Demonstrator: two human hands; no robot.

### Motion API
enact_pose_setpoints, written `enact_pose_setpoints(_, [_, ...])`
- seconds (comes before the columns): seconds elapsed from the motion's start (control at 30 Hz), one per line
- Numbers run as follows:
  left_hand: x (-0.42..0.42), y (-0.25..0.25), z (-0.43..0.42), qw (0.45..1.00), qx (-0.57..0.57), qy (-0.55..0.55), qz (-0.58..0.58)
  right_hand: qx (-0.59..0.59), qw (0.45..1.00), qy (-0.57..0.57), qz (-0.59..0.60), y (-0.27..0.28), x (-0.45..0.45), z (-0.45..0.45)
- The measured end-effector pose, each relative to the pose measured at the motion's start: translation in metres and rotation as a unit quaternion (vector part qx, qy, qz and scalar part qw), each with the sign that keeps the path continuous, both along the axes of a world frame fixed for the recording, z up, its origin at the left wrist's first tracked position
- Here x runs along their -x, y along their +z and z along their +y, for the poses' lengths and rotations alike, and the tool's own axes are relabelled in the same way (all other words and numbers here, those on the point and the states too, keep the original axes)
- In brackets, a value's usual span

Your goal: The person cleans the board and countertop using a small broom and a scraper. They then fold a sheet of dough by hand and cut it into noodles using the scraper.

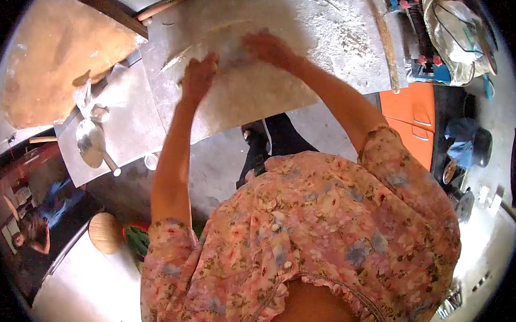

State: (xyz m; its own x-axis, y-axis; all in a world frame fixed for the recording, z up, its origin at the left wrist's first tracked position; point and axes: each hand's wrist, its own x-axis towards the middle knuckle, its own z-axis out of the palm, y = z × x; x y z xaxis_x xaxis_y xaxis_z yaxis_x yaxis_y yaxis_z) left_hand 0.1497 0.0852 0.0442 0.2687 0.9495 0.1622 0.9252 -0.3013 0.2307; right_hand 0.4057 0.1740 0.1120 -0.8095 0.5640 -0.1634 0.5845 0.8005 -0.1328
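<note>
My left hand point(199, 75) is over the pale work table point(238, 97), its fingers curled in. What is under or inside those fingers is hidden. To its right, my right hand point(271, 48) reaches inward with the fingers stretched out low over the same surface, somewhat blurred. A thin pale streak or edge point(175, 59) lies on the table just left of my left hand; I cannot make out what it is. Loose white flour point(341, 35) is scattered on the table beyond my right hand.
A wooden stick point(386, 48) lies along the table's right side. At the left are a large wooden board point(61, 54) and a big metal ladle point(91, 145). Orange cabinet doors point(407, 113) stand at the right. Another person point(36, 229) shows at the lower left.
</note>
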Motion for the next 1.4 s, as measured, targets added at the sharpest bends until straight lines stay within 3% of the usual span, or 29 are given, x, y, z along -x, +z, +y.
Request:
enact_pose_setpoints(0.03, [-0.018,0.016,-0.025,0.997,0.058,0.044,-0.027,-0.036,0.999,0.034,-0.017,-0.013,-0.01,-0.016])
enact_pose_setpoints(0.07, [-0.023,0.017,-0.048,0.995,-0.03,-0.022,-0.088,-0.029,0.998,0.009,0.051,-0.043,-0.02,-0.037])
enact_pose_setpoints(0.1, [-0.03,0.019,-0.064,0.998,0.047,-0.011,-0.041,-0.022,0.993,-0.016,0.118,-0.069,-0.031,-0.061])
enact_pose_setpoints(0.13, [-0.037,0.022,-0.085,0.999,0.017,-0.031,0.012,-0.052,0.983,-0.012,0.175,-0.07,-0.043,-0.086])
enact_pose_setpoints(0.17, [-0.043,0.029,-0.101,0.997,0.061,-0.012,-0.054,-0.08,0.97,-0.007,0.23,-0.067,-0.052,-0.113])
enact_pose_setpoints(0.27, [-0.05,0.03,-0.118,0.996,0.035,-0.058,-0.061,-0.029,0.966,-0.073,0.247,-0.059,-0.062,-0.156])
enact_pose_setpoints(0.47, [-0.046,0.019,-0.085,0.994,0.033,-0.095,-0.043,-0.121,0.975,-0.084,0.164,-0.054,-0.046,-0.126])
enact_pose_setpoints(0.73, [-0.046,0.022,-0.052,0.987,0.008,-0.141,-0.077,-0.098,0.969,-0.13,0.187,-0.06,-0.053,-0.116])
enact_pose_setpoints(0.93, [-0.045,0.019,-0.025,0.988,0.064,-0.13,-0.046,-0.12,0.968,-0.125,0.18,-0.056,-0.052,-0.094])
enact_pose_setpoints(1.03, [-0.044,0.016,-0.015,0.984,0.06,-0.163,0.036,-0.134,0.969,-0.119,0.172,-0.061,-0.053,-0.083])
enact_pose_setpoints(1.23, [-0.045,0.015,-0.011,0.985,-0.027,-0.155,-0.068,-0.164,0.964,-0.119,0.173,-0.062,-0.055,-0.08])
enact_pose_setpoints(1.4, [-0.051,0.014,-0.038,0.99,0.032,-0.107,-0.09,-0.153,0.966,-0.133,0.162,-0.07,-0.059,-0.098])
